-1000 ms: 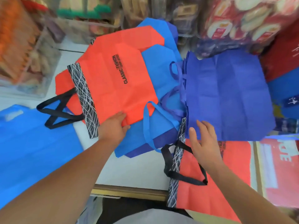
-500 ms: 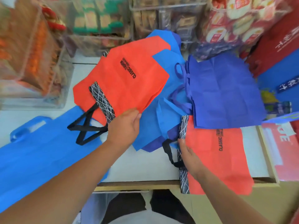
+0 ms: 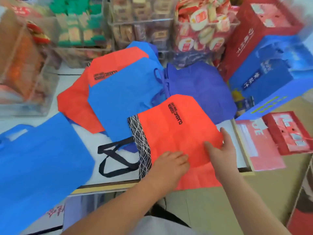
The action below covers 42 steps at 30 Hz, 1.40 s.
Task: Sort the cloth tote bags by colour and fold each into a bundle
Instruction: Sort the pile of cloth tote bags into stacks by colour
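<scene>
Your left hand [image 3: 169,165] and right hand [image 3: 220,150] lie on the nearest printed tote bag [image 3: 172,133], which overhangs the counter's [image 3: 94,141] front edge. Behind it to the left, a plain tote bag [image 3: 122,99] overlaps a second printed tote bag [image 3: 76,102]. Another plain tote [image 3: 199,87] lies behind, rightward. Snack bins [image 3: 135,31] line the back edge.

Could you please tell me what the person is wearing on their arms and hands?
Nothing that shows: the left hand and right hand carry no gloves, rings, watch or bracelet, and both arms are bare, with no sleeve in view.
</scene>
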Tool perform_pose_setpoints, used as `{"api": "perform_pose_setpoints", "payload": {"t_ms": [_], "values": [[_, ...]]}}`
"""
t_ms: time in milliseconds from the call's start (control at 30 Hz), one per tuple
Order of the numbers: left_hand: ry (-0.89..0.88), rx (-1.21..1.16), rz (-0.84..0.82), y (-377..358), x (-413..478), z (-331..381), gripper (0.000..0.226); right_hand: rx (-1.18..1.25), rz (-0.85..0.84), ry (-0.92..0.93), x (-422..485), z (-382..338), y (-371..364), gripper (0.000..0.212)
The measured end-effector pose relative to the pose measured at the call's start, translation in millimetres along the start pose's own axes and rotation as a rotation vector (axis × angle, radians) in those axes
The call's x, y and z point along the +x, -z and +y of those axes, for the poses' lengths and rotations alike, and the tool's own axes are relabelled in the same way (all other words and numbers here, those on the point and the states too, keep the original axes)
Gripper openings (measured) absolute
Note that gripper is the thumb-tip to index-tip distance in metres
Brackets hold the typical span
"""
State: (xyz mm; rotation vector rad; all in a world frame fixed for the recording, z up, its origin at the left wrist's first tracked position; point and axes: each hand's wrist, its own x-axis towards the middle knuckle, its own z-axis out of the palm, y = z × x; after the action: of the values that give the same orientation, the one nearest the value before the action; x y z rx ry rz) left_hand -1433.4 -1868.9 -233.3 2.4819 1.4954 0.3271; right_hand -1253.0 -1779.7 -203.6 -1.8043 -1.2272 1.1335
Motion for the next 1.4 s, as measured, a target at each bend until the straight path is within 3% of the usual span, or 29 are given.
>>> {"api": "perform_pose_setpoints", "payload": {"t_ms": [200, 367, 433, 533, 633, 867, 1000, 1100, 1200, 1300, 1400], "values": [[0.451, -0.028, -0.384, -23, -8, 20, 0.060, -0.094, 0.195, -0.122, 17, 76, 43, 0.062], [0.573, -0.171, -0.491, -44, -24, 18, 0.059, -0.391, 0.071, -0.346, 26, 121, 56, 0.048], [0.641, -0.260, -0.509, -52, -27, 17, 0.062, -0.526, 0.029, -0.379, 33, 125, 58, 0.055], [0.694, -0.385, -0.495, -59, -33, 15, 0.064, -0.651, -0.037, -0.349, 44, 124, 60, 0.072], [0.712, -0.428, -0.508, -67, -38, 12, 0.066, -0.545, -0.052, -0.287, 52, 117, 63, 0.082], [0.708, -0.459, -0.469, -75, -52, 7, 0.062, -0.326, -0.064, -0.225, 68, 90, 64, 0.045], [0.746, -0.526, -0.415, -71, -58, 6, 0.058, -0.277, -0.182, -0.195, 64, 66, 61, 0.043], [0.748, -0.537, -0.312, -62, -57, 10, 0.056, -0.286, -0.231, -0.059, 43, 50, 62, 0.034], [0.749, -0.503, -0.169, -54, -53, 14, 0.050, -0.272, -0.193, 0.009, 13, 42, 76, 0.014], [0.704, -0.492, -0.094, -49, -46, 20, 0.039, -0.174, -0.140, -0.079, -21, 58, 103, 0.005], [0.664, -0.516, -0.124, -48, -37, 30, 0.038, -0.114, -0.006, -0.170, -53, 94, 124, 0.022]]}}
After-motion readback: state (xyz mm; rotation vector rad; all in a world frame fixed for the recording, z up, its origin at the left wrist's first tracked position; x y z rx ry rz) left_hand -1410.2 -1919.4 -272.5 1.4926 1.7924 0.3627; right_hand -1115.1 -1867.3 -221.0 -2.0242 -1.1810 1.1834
